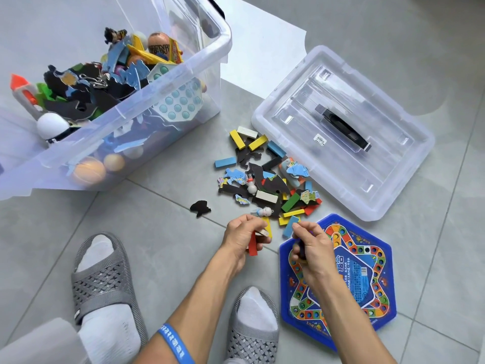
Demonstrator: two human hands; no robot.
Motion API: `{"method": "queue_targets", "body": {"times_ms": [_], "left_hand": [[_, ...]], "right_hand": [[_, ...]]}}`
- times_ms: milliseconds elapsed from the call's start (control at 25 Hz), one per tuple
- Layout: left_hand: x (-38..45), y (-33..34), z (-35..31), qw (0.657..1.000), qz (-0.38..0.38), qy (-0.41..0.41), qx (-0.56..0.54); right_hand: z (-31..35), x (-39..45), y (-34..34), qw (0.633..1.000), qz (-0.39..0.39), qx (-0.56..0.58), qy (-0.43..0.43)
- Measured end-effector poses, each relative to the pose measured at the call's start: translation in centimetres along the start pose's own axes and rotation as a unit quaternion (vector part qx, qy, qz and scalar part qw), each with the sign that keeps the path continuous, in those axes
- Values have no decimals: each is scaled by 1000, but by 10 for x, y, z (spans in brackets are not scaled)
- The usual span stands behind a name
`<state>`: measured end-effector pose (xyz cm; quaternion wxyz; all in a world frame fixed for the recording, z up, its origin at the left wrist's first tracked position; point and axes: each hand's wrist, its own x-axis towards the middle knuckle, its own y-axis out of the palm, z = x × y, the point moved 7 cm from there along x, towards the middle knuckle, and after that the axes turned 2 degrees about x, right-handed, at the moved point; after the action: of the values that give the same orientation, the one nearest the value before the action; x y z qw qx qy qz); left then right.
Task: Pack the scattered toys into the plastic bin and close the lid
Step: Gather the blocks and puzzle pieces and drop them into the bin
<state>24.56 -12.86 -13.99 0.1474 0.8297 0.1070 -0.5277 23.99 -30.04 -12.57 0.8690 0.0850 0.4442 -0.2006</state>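
Observation:
A clear plastic bin [168, 85] stands at the upper left, holding several toys: balls, puzzle pieces, a rocket. Its clear lid [341, 132] with a black handle lies on the floor to the right. Between them sits a pile of coloured wooden blocks and map puzzle pieces [270, 179]. My left hand [242, 237] grips a red block [253, 244] together with a pale and a yellow one, at the pile's near edge. My right hand [309, 245] is curled round a small dark piece, above a blue hexagonal game board [367, 271]. A light blue block [290, 227] lies between my hands.
One black puzzle piece [200, 208] lies apart on the grey tiled floor, left of the pile. My two feet in grey slippers [105, 279] and white socks are at the bottom. A white sheet [262, 48] lies behind the bin.

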Motion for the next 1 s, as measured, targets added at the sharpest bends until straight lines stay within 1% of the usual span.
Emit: {"method": "queue_targets", "body": {"times_ms": [40,80,120,160,200,240,280,320,360,440,520,560,600,640,680,720,760,800,840,920,960,1000], "left_hand": [[5,1,0,999,-23,14,32],[9,0,-1,994,-56,37,90],[12,-2,-3,975,-96,72,188],[13,-2,-7,932,-135,116,316],[10,4,-12,882,-153,160,416],[6,9,-16,846,-155,198,470],[5,14,-18,832,-144,220,488],[6,16,-19,836,-132,225,483],[6,13,-20,851,-129,215,461],[7,1,-21,883,-138,173,413],[9,-8,-16,895,-130,150,400],[8,-11,-13,899,-127,141,395],[7,-14,-10,909,-123,129,376],[6,-16,-6,925,-118,119,342],[5,-16,-3,936,-114,107,316],[5,-14,-2,939,-110,102,310],[2,-11,-3,928,-112,113,336],[0,-6,-7,906,-119,137,382],[-2,-1,-10,874,-129,167,437],[-4,11,-12,799,-141,215,543],[-2,14,-12,774,-143,228,573],[1,16,-12,762,-143,229,588]], "right_hand": [[6,4,-5,991,-43,-116,-51],[12,7,-8,963,-86,-234,-104],[18,7,-6,920,-117,-340,-155],[22,6,0,874,-130,-425,-198],[23,5,8,837,-129,-478,-231],[22,5,16,819,-123,-501,-252],[20,5,21,817,-116,-502,-259],[19,6,24,829,-109,-483,-260],[17,6,23,849,-101,-451,-256],[14,4,16,906,-85,-352,-220],[3,2,8,969,-72,-200,-125],[-5,-2,8,988,-58,-122,-69],[-10,-9,10,998,-42,-48,-18],[-13,-15,12,999,-28,14,22],[-14,-19,14,997,-15,60,50],[-13,-22,15,994,-3,91,63],[-10,-25,16,992,9,109,67],[-7,-27,17,991,21,118,65],[-4,-29,18,990,31,119,64],[2,-33,21,991,53,108,64],[3,-34,23,991,61,100,65],[3,-34,25,991,68,90,67]]}}
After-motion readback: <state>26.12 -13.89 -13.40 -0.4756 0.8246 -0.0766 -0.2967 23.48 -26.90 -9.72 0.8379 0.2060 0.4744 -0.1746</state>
